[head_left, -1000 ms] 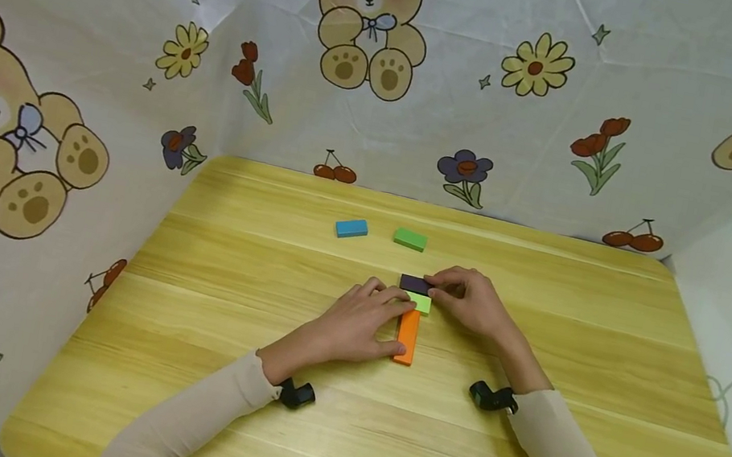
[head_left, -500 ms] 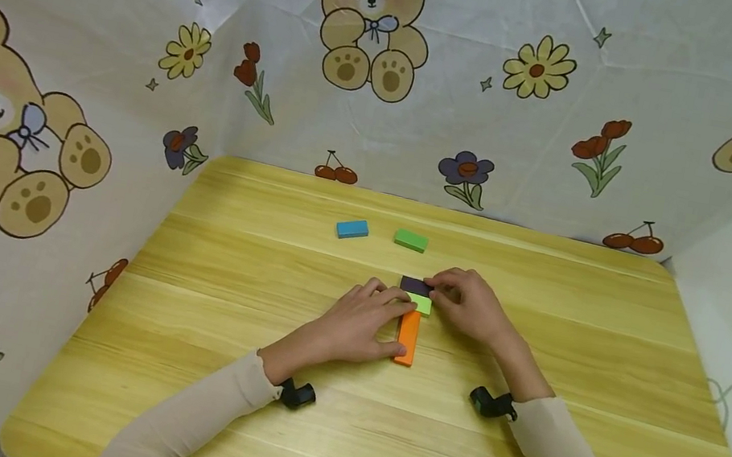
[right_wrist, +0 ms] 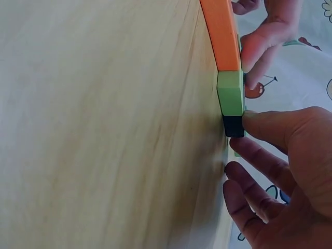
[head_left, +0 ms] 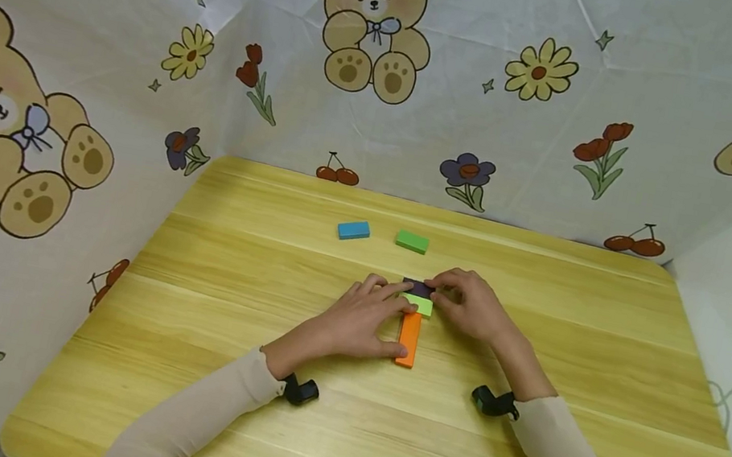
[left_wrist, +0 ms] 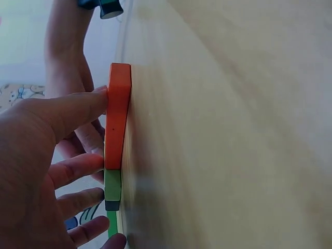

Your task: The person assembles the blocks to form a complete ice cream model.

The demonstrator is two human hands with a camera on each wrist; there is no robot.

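Observation:
Three rectangular blocks lie end to side on the table: an orange block lengthwise, a light green block across its far end, and a dark block beyond that. My left hand reaches over them from the left. Its thumb touches the orange block and its extended fingers rest on the light green and dark blocks. With thumb and index finger, my right hand pinches the right end of the dark block. In the right wrist view its other fingers hang loosely curled.
Farther back on the wooden table lie a blue block and a green block, apart from each other. A cloth with printed bears hangs behind the table and along its left side.
A finger of my left hand has come forward onto the dark block. The right hand keeps its pinch, and the blocks hold their arrangement. The head view has shifted slightly.

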